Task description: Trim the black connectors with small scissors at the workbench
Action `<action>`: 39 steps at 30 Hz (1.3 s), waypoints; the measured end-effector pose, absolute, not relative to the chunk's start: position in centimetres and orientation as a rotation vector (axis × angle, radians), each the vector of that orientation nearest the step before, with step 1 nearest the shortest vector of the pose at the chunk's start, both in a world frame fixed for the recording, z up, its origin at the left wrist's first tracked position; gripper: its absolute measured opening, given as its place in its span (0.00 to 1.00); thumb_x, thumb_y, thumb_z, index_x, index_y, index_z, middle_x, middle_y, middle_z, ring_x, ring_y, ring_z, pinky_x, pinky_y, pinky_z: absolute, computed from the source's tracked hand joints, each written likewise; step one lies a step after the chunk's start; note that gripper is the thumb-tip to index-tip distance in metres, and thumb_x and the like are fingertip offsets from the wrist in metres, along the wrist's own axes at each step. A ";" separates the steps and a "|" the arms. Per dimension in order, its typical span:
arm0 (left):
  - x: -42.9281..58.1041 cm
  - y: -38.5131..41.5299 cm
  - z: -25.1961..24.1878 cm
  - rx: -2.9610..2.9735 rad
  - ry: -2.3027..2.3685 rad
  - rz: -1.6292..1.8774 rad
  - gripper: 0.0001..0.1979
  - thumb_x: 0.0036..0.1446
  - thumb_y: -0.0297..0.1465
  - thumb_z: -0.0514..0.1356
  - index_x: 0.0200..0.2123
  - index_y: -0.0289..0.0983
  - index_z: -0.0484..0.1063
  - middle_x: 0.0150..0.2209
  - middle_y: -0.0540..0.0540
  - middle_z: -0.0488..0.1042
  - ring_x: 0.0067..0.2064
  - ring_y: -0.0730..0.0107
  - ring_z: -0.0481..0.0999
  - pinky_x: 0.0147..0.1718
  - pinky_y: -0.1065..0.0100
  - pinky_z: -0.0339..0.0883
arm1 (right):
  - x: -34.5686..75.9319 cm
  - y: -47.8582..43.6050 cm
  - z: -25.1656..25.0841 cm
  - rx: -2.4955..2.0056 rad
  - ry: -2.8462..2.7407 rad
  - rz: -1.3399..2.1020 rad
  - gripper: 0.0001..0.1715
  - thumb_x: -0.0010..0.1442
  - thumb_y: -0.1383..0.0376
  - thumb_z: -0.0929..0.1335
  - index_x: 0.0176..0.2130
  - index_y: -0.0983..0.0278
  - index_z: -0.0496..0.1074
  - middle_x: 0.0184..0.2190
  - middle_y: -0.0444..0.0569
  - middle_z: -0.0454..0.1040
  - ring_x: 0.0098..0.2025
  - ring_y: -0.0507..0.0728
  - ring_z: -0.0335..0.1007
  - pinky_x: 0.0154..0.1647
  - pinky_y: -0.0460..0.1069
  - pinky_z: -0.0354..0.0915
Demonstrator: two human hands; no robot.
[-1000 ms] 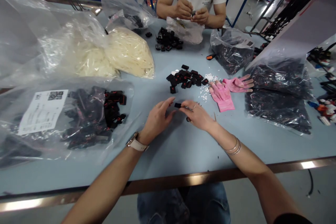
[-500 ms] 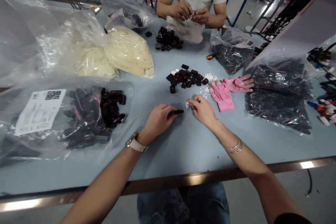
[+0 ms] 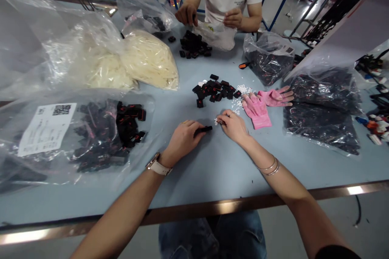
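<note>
My left hand (image 3: 187, 135) pinches a small black plastic part (image 3: 206, 129), held just above the blue-grey tabletop (image 3: 194, 170). To its right, my right hand (image 3: 232, 124) has its fingers closed at a few tiny white pieces (image 3: 216, 122); whether one sits between the fingertips is too small to make out. Beyond both hands lies a loose pile of black plastic parts (image 3: 215, 90) with orange-red marks. More tiny white pieces (image 3: 244, 89) are scattered at that pile's right side. A pair of pink gloves (image 3: 257, 111) rests right of my right hand.
Clear bags of black parts lie at left (image 3: 100, 141) and right (image 3: 323, 125). A bag of cream-coloured pieces (image 3: 152, 58) stands back left. Across the table a co-worker (image 3: 227, 0) sits behind another black pile (image 3: 194, 44). An orange-and-black tool (image 3: 243, 65) lies near a bag.
My right hand has shifted slightly left over the white pieces. My left hand has hardly moved. The co-worker's hands have parted, one reaching toward the far black pile.
</note>
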State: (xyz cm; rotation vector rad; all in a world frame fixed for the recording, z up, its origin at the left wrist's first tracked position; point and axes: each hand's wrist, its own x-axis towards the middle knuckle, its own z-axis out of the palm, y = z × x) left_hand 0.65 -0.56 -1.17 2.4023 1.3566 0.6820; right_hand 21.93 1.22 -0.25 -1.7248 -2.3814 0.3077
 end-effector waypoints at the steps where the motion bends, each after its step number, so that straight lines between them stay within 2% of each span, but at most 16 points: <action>1: 0.7 -0.6 -1.2 2.405 1.359 0.682 0.03 0.56 0.28 0.62 0.35 0.37 0.73 0.34 0.44 0.76 0.37 0.60 0.75 0.36 0.61 0.69 | 21.9 1.2 -0.2 -1.723 -2.381 0.312 0.18 0.59 0.72 0.63 0.46 0.60 0.76 0.45 0.50 0.71 0.42 0.55 0.68 0.41 0.48 0.64; 4: 0.7 -0.6 -1.1 2.408 1.360 0.683 0.03 0.56 0.28 0.62 0.36 0.37 0.73 0.34 0.44 0.76 0.37 0.61 0.75 0.37 0.61 0.69 | 22.0 1.1 -0.2 -1.728 -2.362 0.322 0.16 0.58 0.71 0.64 0.44 0.61 0.76 0.44 0.50 0.71 0.42 0.55 0.68 0.41 0.48 0.64; 7: 0.7 -0.6 -1.1 2.404 1.355 0.676 0.03 0.57 0.29 0.61 0.36 0.37 0.73 0.34 0.45 0.77 0.37 0.61 0.74 0.37 0.61 0.69 | 22.0 1.1 -0.3 -1.726 -2.332 0.313 0.13 0.61 0.66 0.64 0.43 0.61 0.76 0.43 0.51 0.71 0.40 0.55 0.68 0.40 0.48 0.64; 11: 0.7 -0.5 -1.1 2.405 1.366 0.669 0.03 0.56 0.28 0.62 0.36 0.36 0.73 0.34 0.44 0.76 0.37 0.60 0.75 0.37 0.61 0.69 | 22.0 1.1 -0.8 -1.711 -2.308 0.301 0.15 0.63 0.61 0.63 0.43 0.60 0.76 0.42 0.50 0.71 0.39 0.54 0.69 0.39 0.48 0.64; 22: 0.5 -0.5 -1.2 2.388 1.347 0.703 0.03 0.57 0.30 0.60 0.36 0.38 0.73 0.33 0.45 0.76 0.37 0.62 0.75 0.37 0.62 0.69 | 22.8 1.6 -0.2 -1.737 -2.113 0.354 0.14 0.56 0.72 0.64 0.40 0.62 0.75 0.41 0.50 0.73 0.39 0.56 0.69 0.39 0.49 0.65; 33: 0.7 -0.5 -1.1 2.386 1.355 0.685 0.03 0.56 0.28 0.61 0.36 0.37 0.72 0.34 0.44 0.77 0.38 0.61 0.75 0.37 0.61 0.69 | 22.5 2.1 -0.5 -1.740 -2.228 0.362 0.14 0.62 0.68 0.63 0.42 0.59 0.77 0.42 0.48 0.74 0.40 0.55 0.70 0.36 0.47 0.63; 39: 0.7 -0.5 -1.1 2.412 1.356 0.679 0.03 0.56 0.29 0.61 0.36 0.38 0.72 0.34 0.45 0.76 0.38 0.60 0.76 0.37 0.61 0.69 | 22.8 2.2 -0.5 -1.708 -2.296 0.337 0.15 0.61 0.69 0.63 0.43 0.60 0.76 0.43 0.49 0.75 0.42 0.56 0.70 0.39 0.48 0.63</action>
